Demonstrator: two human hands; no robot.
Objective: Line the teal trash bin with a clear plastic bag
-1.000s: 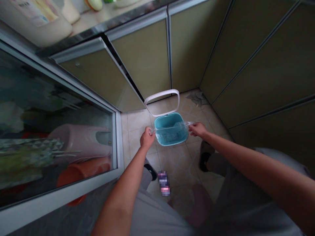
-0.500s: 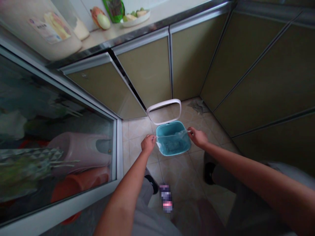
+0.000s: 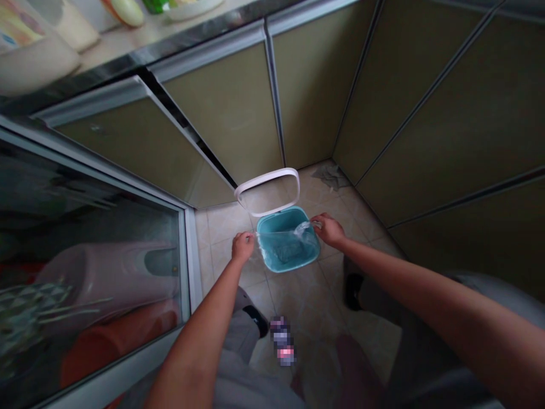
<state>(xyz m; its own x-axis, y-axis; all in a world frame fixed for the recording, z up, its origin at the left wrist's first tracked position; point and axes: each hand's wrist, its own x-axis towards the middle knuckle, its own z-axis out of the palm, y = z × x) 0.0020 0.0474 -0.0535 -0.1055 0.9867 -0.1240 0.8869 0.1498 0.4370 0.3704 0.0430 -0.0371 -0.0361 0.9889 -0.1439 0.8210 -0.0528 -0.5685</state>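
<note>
A blue-green trash bin (image 3: pixel 293 265) stands on the tiled floor, its white rim ring (image 3: pixel 268 177) tipped up at the back. Stretched across the bin's mouth is a clear plastic bag (image 3: pixel 281 234), part of it hanging inside. My left hand (image 3: pixel 243 247) pinches the bag's edge just left of the bin. On the other side, my right hand (image 3: pixel 330 229) grips a bunched part of the bag above the right rim. Both hands have their fingers closed.
Cabinet doors (image 3: pixel 221 102) line the back and right, one on the left slightly ajar. A glass door (image 3: pixel 106 227) is at left. A grey cloth (image 3: pixel 330 175) lies in the corner. A pixelated item (image 3: pixel 283 341) is on the floor between my feet. Food containers sit on the counter (image 3: pixel 128 62).
The view has tilted down and turned, so the counter sits higher and farther left. By my right hand the bag is now more bunched and raised. Both hands keep their hold.
</note>
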